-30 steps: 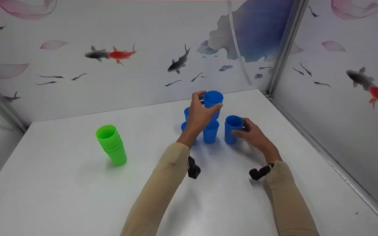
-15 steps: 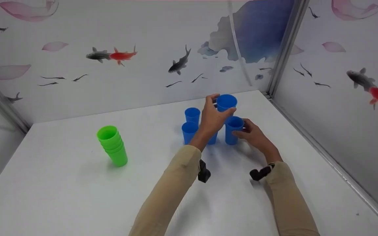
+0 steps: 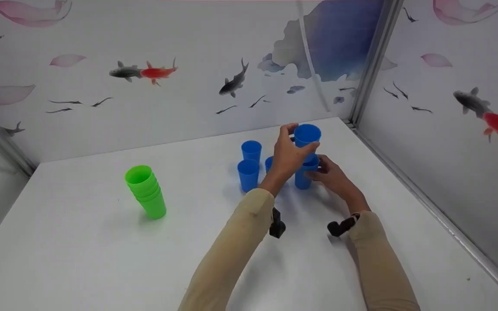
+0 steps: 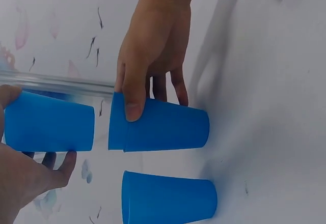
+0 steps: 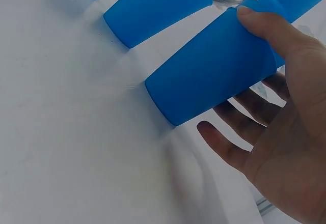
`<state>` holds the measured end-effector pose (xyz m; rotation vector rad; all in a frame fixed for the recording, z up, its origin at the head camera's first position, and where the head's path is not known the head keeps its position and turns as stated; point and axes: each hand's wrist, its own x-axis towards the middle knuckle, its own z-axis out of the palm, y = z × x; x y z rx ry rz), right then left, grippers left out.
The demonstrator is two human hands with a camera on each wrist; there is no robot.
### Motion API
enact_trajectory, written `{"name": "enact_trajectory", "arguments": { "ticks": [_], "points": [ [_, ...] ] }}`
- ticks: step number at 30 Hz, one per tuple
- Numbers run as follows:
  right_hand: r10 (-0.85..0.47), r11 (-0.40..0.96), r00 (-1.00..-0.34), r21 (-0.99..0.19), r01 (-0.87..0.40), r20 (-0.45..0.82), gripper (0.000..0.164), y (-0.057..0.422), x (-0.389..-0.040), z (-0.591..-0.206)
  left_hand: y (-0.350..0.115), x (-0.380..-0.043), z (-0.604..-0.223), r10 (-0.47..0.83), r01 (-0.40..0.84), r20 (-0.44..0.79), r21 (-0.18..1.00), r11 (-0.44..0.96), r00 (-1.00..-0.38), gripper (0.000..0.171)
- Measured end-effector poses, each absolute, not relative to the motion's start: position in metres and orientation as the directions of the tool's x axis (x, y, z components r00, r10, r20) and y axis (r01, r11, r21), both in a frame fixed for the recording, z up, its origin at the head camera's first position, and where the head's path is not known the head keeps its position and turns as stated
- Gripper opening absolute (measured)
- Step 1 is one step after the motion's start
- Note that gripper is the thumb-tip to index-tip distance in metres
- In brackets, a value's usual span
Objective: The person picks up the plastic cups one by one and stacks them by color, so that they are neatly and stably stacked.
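In the head view my left hand (image 3: 290, 155) holds a blue cup (image 3: 307, 136) upright in the air, fingers and thumb around its side. Directly below stands another blue cup (image 3: 302, 180) on the table, which my right hand (image 3: 334, 176) grips near the rim. The left wrist view shows a second rim at the top of that standing cup (image 4: 168, 130), so two cups are nested there. A gap separates the raised cup (image 4: 51, 124) from this pair. Two more blue cups, the rear one (image 3: 251, 149) and the front one (image 3: 248, 175), stand to the left.
A further blue cup (image 3: 269, 163) is mostly hidden behind my left hand. A leaning stack of nested green cups (image 3: 148, 192) stands on the left of the white table (image 3: 80, 250). Printed walls (image 3: 188, 108) bound the table at the back and right.
My left hand has carried its blue cup rightward, from above the middle cups to above the cup at my right hand. The right hand has stayed in place.
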<state>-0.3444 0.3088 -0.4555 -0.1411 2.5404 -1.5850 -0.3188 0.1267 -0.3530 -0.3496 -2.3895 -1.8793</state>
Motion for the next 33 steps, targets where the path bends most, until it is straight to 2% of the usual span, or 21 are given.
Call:
{"name": "enact_trajectory", "arguments": {
  "ticks": [7, 16, 27, 33],
  "points": [
    [-0.168, 0.455, -0.984, -0.89, -0.03, -0.052, 0.092, 0.309, -0.342, -0.455, 0.141, -0.319, -0.366, 0.133, 0.23, 0.205, 0.949, 0.217, -0.97, 0.07],
    [-0.178, 0.452, -0.984, -0.89, -0.066, -0.017, 0.087, 0.306, -0.342, -0.457, 0.133, -0.322, -0.373, 0.136, 0.246, 0.219, 0.939, 0.238, -0.966, 0.069],
    [-0.157, 0.434, -0.986, -0.901, -0.016, -0.058, 0.088, 0.307, -0.344, -0.457, 0.11, -0.322, -0.375, 0.202, 0.324, 0.273, 0.9, 0.291, -0.941, 0.068],
    [-0.122, 0.455, -0.989, -0.891, 0.02, -0.084, 0.097, 0.307, -0.345, -0.456, 0.087, -0.321, -0.379, 0.238, 0.399, 0.333, 0.851, 0.342, -0.913, 0.066]
  ]
}}
